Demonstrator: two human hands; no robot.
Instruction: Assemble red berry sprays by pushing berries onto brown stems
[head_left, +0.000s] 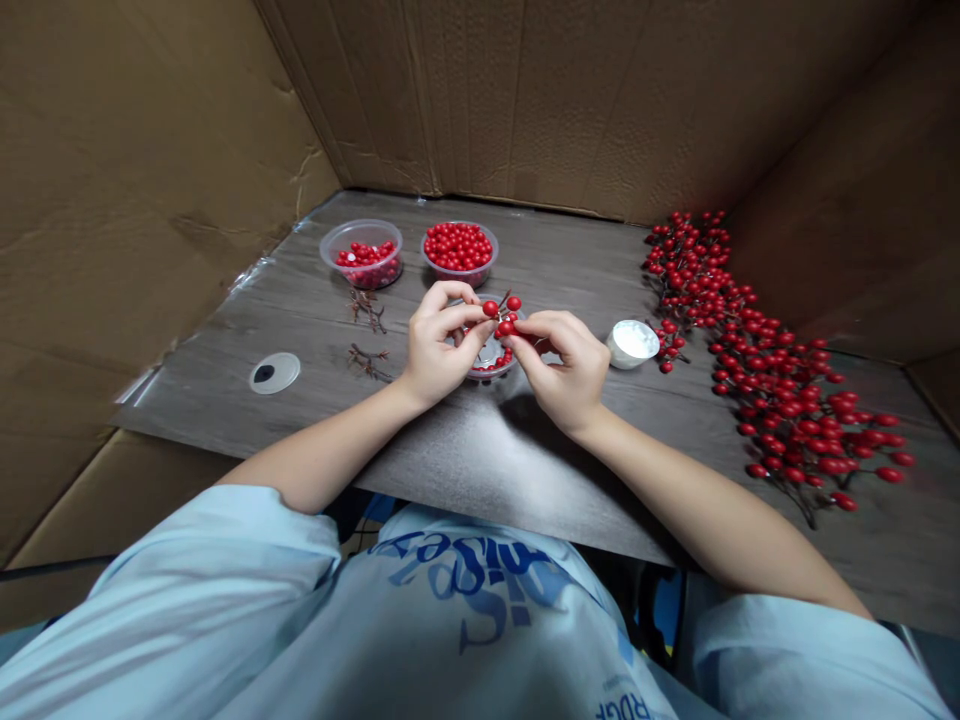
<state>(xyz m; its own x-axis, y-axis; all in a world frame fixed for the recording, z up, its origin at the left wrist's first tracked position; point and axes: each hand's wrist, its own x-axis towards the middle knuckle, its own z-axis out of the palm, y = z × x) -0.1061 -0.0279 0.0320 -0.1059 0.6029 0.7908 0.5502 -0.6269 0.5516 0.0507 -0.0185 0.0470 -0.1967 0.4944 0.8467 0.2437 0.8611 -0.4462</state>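
Between my two hands is a small brown sprig with red berries (514, 302), held above a clear plastic tub (491, 374) with several red berries inside. My left hand (444, 340) pinches the sprig from the left, close to one berry. From the right, my right hand (562, 362) has thumb and forefinger closed on a red berry (505, 327) of the same sprig. Whether that berry is fixed to its stem I cannot tell. My hands partly cover the tub.
Behind stand a tub of loose berries (363, 262) and a fuller berry tub (459, 248). Bare brown twigs (367, 360) and a round white disc (274, 373) lie left. On the right are a small pot of white paste (633, 343) and heaped berry branches (780, 390). Cardboard walls (525, 110) enclose the table.
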